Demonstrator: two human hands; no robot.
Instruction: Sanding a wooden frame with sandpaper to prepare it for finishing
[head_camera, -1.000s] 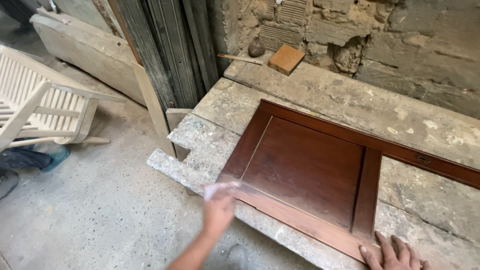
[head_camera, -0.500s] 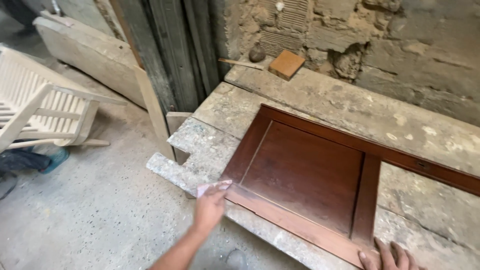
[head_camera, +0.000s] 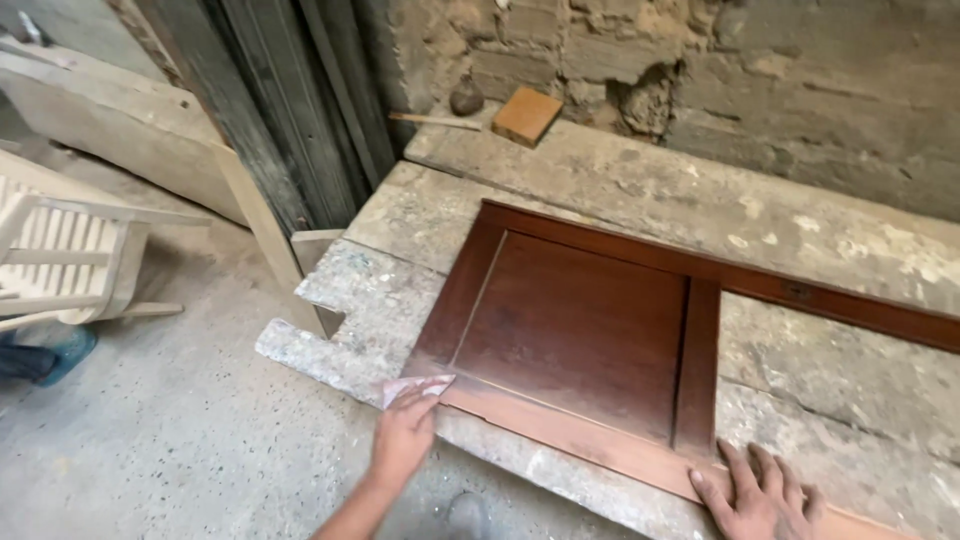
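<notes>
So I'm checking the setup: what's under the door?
The door lies on a speckled slab, seen through its open panel. Support beneath stays hidden.

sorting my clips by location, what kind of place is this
Probably a rough woodworking workshop. A dark wooden door panel lies on a paint-spattered workbench, the left hand presses a sheet of sandpaper on it, against a bare crumbling wall.

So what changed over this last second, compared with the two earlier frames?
The left hand moved in from off the edge, bringing its pale sanding sheet onto the near left corner of the brown door panel. The right hand stayed flat on the panel's near rail. Panel, bench and wood block did not move.
</notes>
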